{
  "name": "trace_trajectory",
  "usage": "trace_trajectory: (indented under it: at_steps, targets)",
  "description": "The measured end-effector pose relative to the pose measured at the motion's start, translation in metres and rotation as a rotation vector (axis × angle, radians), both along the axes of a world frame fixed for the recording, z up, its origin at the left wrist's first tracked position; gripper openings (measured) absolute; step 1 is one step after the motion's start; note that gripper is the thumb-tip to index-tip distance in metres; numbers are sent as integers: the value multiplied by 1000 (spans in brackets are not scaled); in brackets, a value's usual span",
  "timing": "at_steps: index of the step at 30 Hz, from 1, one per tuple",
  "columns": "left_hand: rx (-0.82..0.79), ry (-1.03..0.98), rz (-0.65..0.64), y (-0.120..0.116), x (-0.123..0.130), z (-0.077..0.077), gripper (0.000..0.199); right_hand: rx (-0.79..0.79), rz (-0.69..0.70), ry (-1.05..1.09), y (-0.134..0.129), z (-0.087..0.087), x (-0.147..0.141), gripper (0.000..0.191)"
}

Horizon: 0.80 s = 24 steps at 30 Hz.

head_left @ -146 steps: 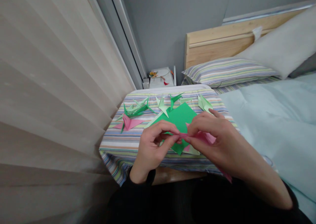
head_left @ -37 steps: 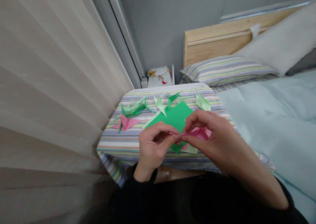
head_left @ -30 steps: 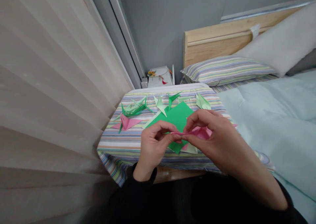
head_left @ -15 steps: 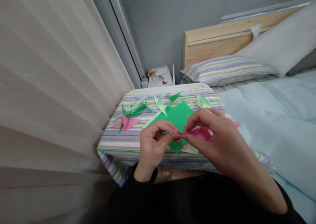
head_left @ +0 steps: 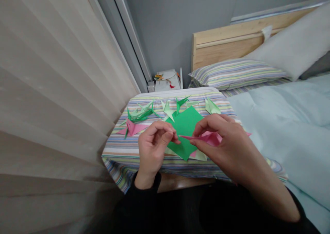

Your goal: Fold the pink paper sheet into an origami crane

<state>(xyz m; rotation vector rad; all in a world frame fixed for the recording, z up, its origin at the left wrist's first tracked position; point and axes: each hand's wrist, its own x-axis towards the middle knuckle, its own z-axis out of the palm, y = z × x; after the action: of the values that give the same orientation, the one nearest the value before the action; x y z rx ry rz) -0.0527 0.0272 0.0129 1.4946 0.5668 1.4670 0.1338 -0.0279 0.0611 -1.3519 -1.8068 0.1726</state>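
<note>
My right hand (head_left: 224,141) pinches a folded pink origami crane (head_left: 210,138) between thumb and fingers. The crane's thin point sticks out leftward, and much of its body is hidden by the hand. Just left of that point is my left hand (head_left: 153,144), loosely curled and open, holding nothing. Below both hands lies a stack of square paper with a green sheet (head_left: 187,127) on top; pink and pale green corners show beneath it. Another pink crane (head_left: 132,127) rests on the striped cloth to the left.
Several green folded cranes (head_left: 140,114) lie along the back of the table, which has a striped cloth (head_left: 121,146). A pale green folded piece (head_left: 211,106) is at the back right. A bed with a light blue quilt (head_left: 288,117) adjoins on the right; a curtain (head_left: 64,89) hangs left.
My left hand has let go of the pink crane's thin point and moved a little left. My right hand keeps its pinch in nearly the same place.
</note>
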Motion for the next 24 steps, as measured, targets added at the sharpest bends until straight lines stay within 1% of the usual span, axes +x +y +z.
trace_trajectory:
  at_steps: [2,4,9,14,18,21,24]
  targets:
    - [12,81,-45,-1,0,-1,10,-4,15,8,0,0,0,18]
    - [21,120,-68,-3,2,0,10,-16,41,18,0,0,1,16]
    - [21,124,-63,-8,7,5,11,-49,109,53,0,-2,0,14]
    - [9,99,-98,-8,7,4,8,-90,122,88,2,-3,0,16]
    - [0,73,-76,-12,7,7,8,-93,147,69,1,-5,-2,15]
    - [-18,74,-49,-17,7,12,10,-80,194,59,0,-5,-5,17]
    - [-38,99,-14,-22,7,17,13,-71,210,69,0,-6,-7,17]
